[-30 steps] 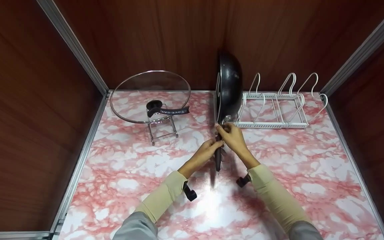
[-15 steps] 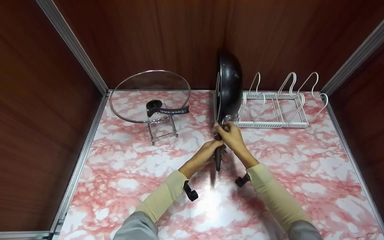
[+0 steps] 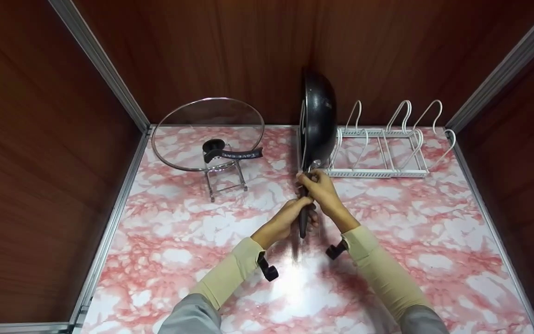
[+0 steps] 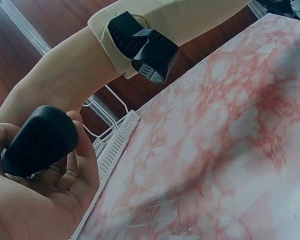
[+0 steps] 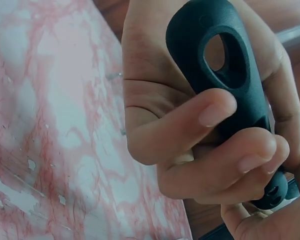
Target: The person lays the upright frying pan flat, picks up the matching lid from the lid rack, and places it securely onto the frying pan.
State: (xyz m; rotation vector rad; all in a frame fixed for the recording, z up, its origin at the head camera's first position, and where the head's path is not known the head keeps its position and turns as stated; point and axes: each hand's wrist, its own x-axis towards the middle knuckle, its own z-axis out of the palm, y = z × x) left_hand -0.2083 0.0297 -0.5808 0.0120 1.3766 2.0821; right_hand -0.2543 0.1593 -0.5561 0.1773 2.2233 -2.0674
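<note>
A black frying pan (image 3: 321,120) stands on edge near the back wall, its open side to the left and its handle (image 3: 303,222) towards me. My right hand (image 3: 321,189) holds the handle close to the pan body. Nearer me, my left hand (image 3: 288,218) grips the handle, with fingers showing on its far side. In the left wrist view the handle's end (image 4: 40,142) lies across the left palm. The right wrist view shows the left fingers (image 5: 205,130) curled round the handle (image 5: 230,75), which has a hanging hole. Part of the right hand (image 5: 285,215) is at lower right.
A white wire rack (image 3: 378,174) with several hooped dividers is right of the pan; the pan hides its left end. At left, a glass lid (image 3: 179,162) with a black knob leans in a small chrome stand (image 3: 227,188). Wood-look panels (image 3: 267,41) enclose three sides.
My left hand has shifted slightly right and wraps further round the handle, with more fingertips showing beyond it. The right hand and pan have barely moved.
</note>
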